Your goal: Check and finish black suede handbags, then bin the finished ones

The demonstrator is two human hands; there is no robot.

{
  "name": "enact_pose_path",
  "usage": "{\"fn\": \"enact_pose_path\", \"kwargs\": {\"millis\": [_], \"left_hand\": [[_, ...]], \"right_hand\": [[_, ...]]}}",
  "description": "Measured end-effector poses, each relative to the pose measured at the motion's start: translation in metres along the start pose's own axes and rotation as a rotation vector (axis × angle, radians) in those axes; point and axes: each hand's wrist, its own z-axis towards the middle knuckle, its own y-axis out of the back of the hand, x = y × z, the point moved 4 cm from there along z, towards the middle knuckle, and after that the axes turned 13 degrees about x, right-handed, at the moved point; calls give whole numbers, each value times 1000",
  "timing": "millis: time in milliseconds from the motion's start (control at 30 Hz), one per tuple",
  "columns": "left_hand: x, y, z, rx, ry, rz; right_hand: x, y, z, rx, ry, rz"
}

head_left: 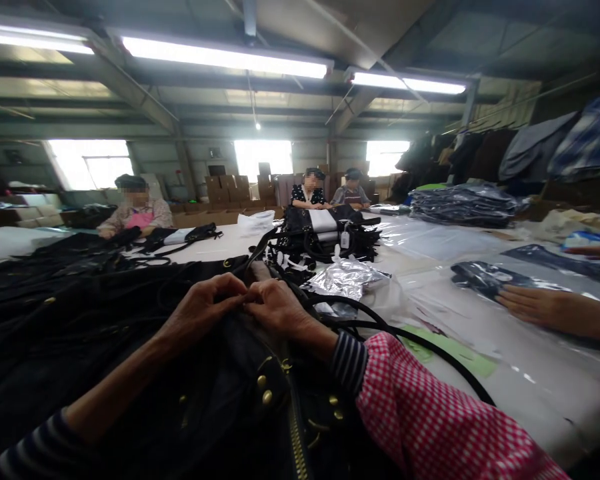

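Both hands meet over a black bag (220, 393) lying in front of me, its brass zipper (295, 427) running toward me along the opening. My left hand (205, 303) is closed in a pinch at the bag's opening. Fingertip to fingertip with it, my right hand (283, 310) pinches at the same spot, beside the greyish inner lining (260, 271). Whatever lies between the fingertips is too small or hidden to name. A black strap (410, 333) loops out to the right, past my checked red sleeve (405, 393).
More black bags (55, 280) are heaped at left; a stack of bags (300, 230) stands ahead. Crumpled clear plastic (350, 277) lies nearby. At right, a co-worker's hand (545, 307) rests on a plastic-wrapped dark item (490, 277). Other people sit across the table (430, 260).
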Motion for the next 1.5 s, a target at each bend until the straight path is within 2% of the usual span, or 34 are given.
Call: {"fn": "enact_pose_path", "kwargs": {"millis": [133, 300, 400, 600, 700, 900, 1000, 1133, 1300, 1500], "left_hand": [[-3, 10, -2, -112, -10, 80], [-11, 16, -4, -68, -12, 431], [-13, 16, -6, -76, -4, 523], [-9, 13, -4, -52, -18, 470], [-5, 15, -3, -6, -28, 379], [8, 15, 4, 155, -48, 163], [12, 11, 8, 197, -48, 90], [15, 5, 12, 181, -17, -53], [15, 2, 14, 110, 10, -11], [19, 2, 9, 112, 47, 56]], "right_hand": [[4, 2, -1, 23, -36, -19], [10, 3, -4, 90, -20, -63], [14, -1, 1, 144, 27, -143], [18, -4, 17, 137, -52, -235], [22, -5, 16, 107, -44, -260], [15, -2, 9, -33, -69, -52], [10, -3, 9, -77, -31, 16], [0, -7, 13, -92, 25, 149], [-12, -12, 16, -91, 68, 381], [-6, -7, 7, -111, 64, 329]]}}
